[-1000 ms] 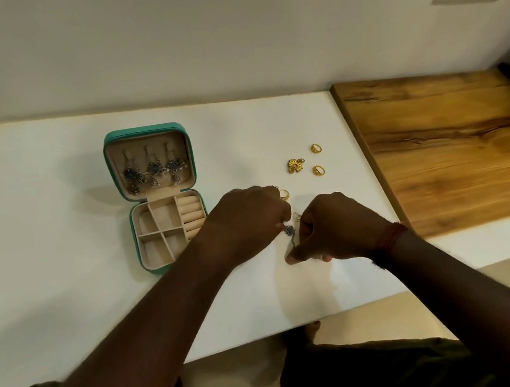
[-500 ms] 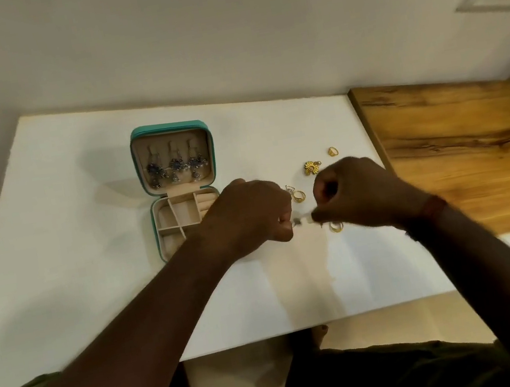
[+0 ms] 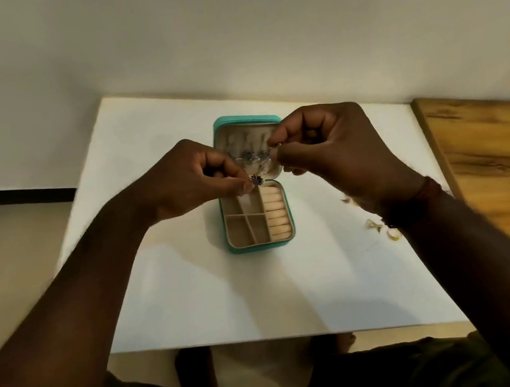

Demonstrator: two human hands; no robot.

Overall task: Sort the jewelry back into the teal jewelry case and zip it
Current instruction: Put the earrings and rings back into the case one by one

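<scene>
The teal jewelry case (image 3: 261,246) lies open on the white table (image 3: 195,287), its beige compartments and ring rolls bare. Its lid stands up behind my hands, with blue drop earrings (image 3: 249,155) hanging inside. My left hand (image 3: 197,177) pinches a small blue flower earring (image 3: 256,179) just above the case hinge. My right hand (image 3: 323,148) is curled and pinches the other, thin end of that piece in front of the lid; what exactly it grips is too small to tell.
Several gold rings and small pieces (image 3: 375,225) lie on the table right of the case, partly hidden by my right forearm. A wooden board (image 3: 506,171) adjoins the table on the right. The wall runs along the back edge. My feet show below the table's front edge.
Both hands rose from the table right of the case and moved left over the open case, carrying the blue earring. The view shifted so the case now sits centred.
</scene>
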